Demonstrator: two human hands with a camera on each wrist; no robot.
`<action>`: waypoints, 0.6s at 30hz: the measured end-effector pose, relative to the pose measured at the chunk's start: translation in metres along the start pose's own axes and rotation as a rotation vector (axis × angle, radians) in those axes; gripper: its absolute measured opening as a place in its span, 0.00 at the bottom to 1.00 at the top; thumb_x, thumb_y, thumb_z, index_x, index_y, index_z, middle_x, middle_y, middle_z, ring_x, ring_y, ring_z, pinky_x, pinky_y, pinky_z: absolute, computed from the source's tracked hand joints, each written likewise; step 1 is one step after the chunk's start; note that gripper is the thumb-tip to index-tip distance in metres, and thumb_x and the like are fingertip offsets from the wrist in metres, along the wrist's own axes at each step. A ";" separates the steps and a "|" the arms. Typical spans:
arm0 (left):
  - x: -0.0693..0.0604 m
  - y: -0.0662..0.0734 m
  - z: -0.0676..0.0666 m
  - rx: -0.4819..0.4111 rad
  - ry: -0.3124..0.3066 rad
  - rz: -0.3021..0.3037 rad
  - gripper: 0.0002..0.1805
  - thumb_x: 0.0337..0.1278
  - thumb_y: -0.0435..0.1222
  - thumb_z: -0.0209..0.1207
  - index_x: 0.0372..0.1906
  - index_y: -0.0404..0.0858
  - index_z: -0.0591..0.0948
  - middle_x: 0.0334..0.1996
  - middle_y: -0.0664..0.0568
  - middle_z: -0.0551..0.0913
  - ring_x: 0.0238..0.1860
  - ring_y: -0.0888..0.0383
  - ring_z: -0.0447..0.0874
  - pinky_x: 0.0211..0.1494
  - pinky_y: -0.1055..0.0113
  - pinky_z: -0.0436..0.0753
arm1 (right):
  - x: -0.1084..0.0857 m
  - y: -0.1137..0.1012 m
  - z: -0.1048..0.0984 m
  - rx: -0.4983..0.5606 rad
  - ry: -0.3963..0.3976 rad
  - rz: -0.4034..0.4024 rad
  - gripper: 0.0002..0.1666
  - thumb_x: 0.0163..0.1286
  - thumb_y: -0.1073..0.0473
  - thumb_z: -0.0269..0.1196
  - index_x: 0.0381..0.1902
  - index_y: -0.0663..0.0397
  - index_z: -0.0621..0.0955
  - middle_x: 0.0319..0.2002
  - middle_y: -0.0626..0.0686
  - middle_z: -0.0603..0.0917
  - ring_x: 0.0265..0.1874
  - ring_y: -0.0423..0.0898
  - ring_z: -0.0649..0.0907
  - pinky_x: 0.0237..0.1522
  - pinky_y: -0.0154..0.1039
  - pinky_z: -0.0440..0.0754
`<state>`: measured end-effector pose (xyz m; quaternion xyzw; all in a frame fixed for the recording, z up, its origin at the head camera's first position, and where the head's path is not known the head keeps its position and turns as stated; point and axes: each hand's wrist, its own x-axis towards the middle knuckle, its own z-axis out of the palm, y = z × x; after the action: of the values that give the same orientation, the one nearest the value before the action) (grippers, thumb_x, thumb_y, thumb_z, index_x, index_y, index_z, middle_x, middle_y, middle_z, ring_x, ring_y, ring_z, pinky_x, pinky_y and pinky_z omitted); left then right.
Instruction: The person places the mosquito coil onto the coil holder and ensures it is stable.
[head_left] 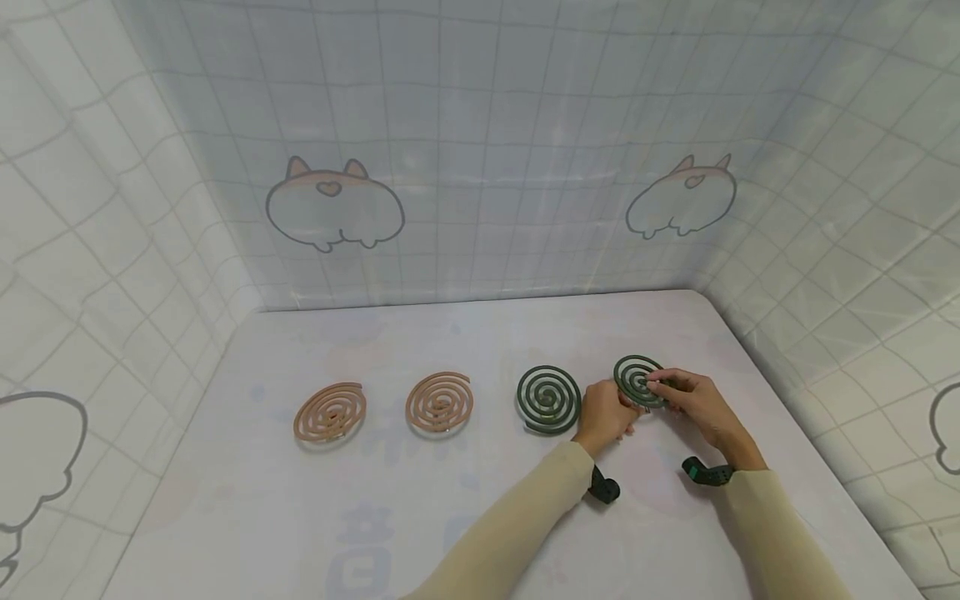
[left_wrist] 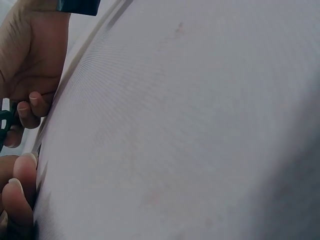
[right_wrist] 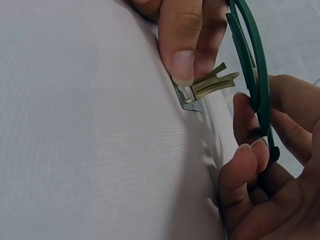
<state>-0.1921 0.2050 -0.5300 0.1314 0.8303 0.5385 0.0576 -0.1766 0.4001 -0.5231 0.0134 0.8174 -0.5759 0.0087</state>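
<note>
A green mosquito coil [head_left: 632,377] is held up at an angle by my right hand [head_left: 701,410], its fingers at the coil's right side and middle. Beside it my left hand [head_left: 602,414] pinches a small metal coil stand [right_wrist: 212,86] down on the tabletop, thumb on its flat base. In the right wrist view the stand's forked prong rises toward the coil, with a gap between them. Another green mosquito coil [head_left: 548,400] sits just left of my left hand. The left wrist view shows mostly cloth, with fingertips at its left edge.
Two brown mosquito coils [head_left: 439,403] stand raised off the surface farther left, slightly tilted. A pale cloth covers the table [head_left: 247,500]. White grid-patterned curtains [head_left: 480,167] enclose the back and both sides.
</note>
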 end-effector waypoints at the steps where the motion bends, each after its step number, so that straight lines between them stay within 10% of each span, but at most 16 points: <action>1: 0.000 0.000 0.000 0.001 0.001 -0.003 0.17 0.54 0.32 0.76 0.19 0.43 0.80 0.06 0.63 0.74 0.05 0.67 0.72 0.09 0.72 0.74 | 0.000 0.000 0.000 -0.003 -0.004 0.002 0.24 0.72 0.49 0.69 0.57 0.60 0.83 0.34 0.46 0.78 0.25 0.43 0.73 0.26 0.37 0.74; 18: -0.001 0.003 -0.001 0.003 0.001 -0.031 0.16 0.55 0.32 0.75 0.21 0.43 0.79 0.07 0.62 0.75 0.05 0.66 0.72 0.09 0.71 0.73 | 0.003 -0.003 -0.001 -0.012 -0.030 0.014 0.22 0.74 0.51 0.68 0.56 0.62 0.84 0.39 0.47 0.80 0.28 0.42 0.75 0.27 0.36 0.76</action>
<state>-0.1909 0.2049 -0.5272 0.1185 0.8331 0.5363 0.0652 -0.1796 0.3998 -0.5199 0.0102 0.8204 -0.5712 0.0252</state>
